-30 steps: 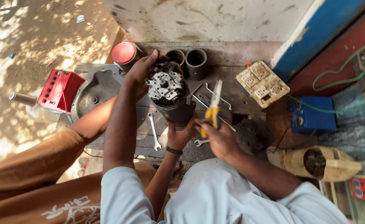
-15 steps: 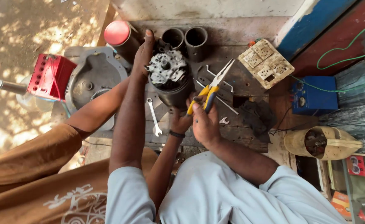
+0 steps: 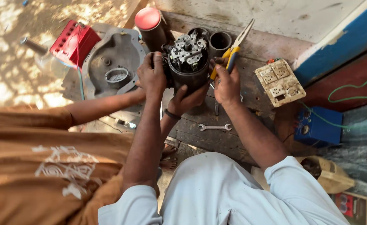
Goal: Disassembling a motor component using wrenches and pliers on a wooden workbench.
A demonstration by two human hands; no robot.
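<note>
Left hand: clamped on the left flank of the motor body, fingers curled over its upper rim, just above the middle of the frame.
Right hand: closed around the yellow-and-blue grips of the long-nose pliers, just right of the motor body and touching its side.
Third hand: a co-worker's, coming in from the left under the person's left arm; it cups the dark casing from below, a dark band on its wrist.
Motor body: dark cylinder standing on end, long axis running up toward the camera, its open end with metal fittings and a central shaft facing up.
Pliers: long axis slanted, tips toward the upper right of the frame, handles down and left into the palm; tips in free air, clear of the casing.
Desk: worn dark planks; a bare strip lies below the motor, where a spanner lies flat, well apart from the hands.
Crowded edges: a red-capped can and two dark tubes just behind the motor; a grey cover plate close on the left.
Farther out: a socket board to the right, a blue box lower right, a red case upper left.
</note>
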